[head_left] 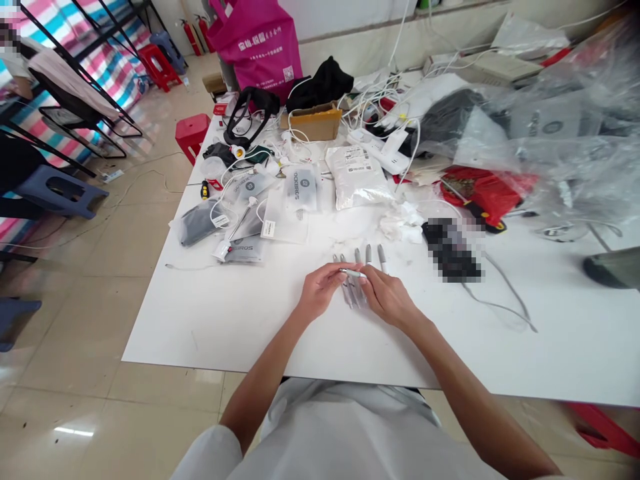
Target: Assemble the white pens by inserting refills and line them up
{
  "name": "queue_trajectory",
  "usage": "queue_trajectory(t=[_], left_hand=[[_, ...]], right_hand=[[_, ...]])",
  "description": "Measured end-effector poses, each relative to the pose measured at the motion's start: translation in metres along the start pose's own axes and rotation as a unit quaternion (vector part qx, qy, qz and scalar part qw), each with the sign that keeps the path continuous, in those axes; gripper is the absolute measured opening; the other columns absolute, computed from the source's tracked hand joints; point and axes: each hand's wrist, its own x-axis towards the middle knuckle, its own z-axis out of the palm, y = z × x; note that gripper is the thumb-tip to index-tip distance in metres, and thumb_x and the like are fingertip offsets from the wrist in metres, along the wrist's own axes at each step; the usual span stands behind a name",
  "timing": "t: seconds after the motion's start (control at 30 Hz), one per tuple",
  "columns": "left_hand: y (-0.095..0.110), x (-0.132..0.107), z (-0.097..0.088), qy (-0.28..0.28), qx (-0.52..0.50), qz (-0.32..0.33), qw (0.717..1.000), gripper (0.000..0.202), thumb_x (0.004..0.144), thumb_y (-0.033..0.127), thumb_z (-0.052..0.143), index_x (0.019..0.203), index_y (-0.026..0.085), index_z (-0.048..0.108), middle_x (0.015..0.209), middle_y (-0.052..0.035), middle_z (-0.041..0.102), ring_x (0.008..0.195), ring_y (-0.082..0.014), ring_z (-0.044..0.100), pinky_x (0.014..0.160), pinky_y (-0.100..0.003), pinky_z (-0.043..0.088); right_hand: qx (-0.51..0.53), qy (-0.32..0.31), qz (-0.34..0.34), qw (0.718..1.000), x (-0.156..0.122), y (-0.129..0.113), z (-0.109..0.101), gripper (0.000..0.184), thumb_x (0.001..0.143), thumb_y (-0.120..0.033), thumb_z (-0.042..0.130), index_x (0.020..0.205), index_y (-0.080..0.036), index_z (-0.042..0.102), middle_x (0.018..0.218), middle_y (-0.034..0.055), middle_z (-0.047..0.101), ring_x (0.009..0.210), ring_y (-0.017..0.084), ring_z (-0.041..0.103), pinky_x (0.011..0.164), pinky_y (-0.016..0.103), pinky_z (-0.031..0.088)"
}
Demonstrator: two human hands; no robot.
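Between my two hands, just above the white table (240, 327), a slim silver-grey pen (353, 273) lies crosswise. My left hand (321, 288) has its fingers closed at the pen's left end. My right hand (387, 293) pinches the other end, covering part of it. Several similar pens stand out beneath and behind my hands, lying on the table with tips pointing away; one grey pen (383, 259) is at the right of the row. My hands partly hide the rest of them.
Flat grey packets (301, 188), a white parcel (357, 179) and tangled white cables (373, 100) crowd the back. A pink bag (260, 47) stands behind. Right of my hands are a blurred black item (453, 250), a red bag (487, 193) and clear plastic (575, 153).
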Motion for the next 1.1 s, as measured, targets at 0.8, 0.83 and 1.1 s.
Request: queue_trajectory(t=[0.8,0.83,1.1], left_hand=[[-0.024,0.038,-0.001,0.136,0.003,-0.019,0.99,0.029,0.087,0.046,0.087,0.087,0.019,0.075,0.101,-0.0074,0.084,0.098,-0.0259,0.08,0.096,-0.043,0.06],[-0.024,0.038,-0.001,0.139,-0.007,-0.023,0.99,0.031,0.085,0.047,0.089,0.086,0.02,0.074,0.099,-0.0069,0.084,0.098,-0.0257,0.08,0.096,-0.043,0.06],[-0.025,0.036,0.001,0.121,-0.098,-0.021,0.988,0.024,0.084,0.04,0.091,0.089,0.019,0.078,0.095,-0.0062,0.084,0.091,-0.0221,0.078,0.092,-0.038,0.057]], right_hand=[[-0.024,0.074,0.002,0.997,0.021,0.028,0.013,0.04,0.114,-0.049,0.04,0.111,-0.023,0.07,0.086,0.0057,0.075,0.068,0.018,0.067,0.061,0.033,0.046],[-0.027,0.082,-0.005,0.996,0.021,0.027,0.013,0.039,0.114,-0.048,0.041,0.111,-0.023,0.071,0.085,0.0055,0.074,0.068,0.018,0.067,0.061,0.032,0.046],[0.001,0.17,-0.08,0.982,0.025,0.025,0.009,0.022,0.11,-0.034,0.056,0.108,-0.021,0.074,0.081,0.0063,0.071,0.072,0.018,0.064,0.066,0.031,0.047]])
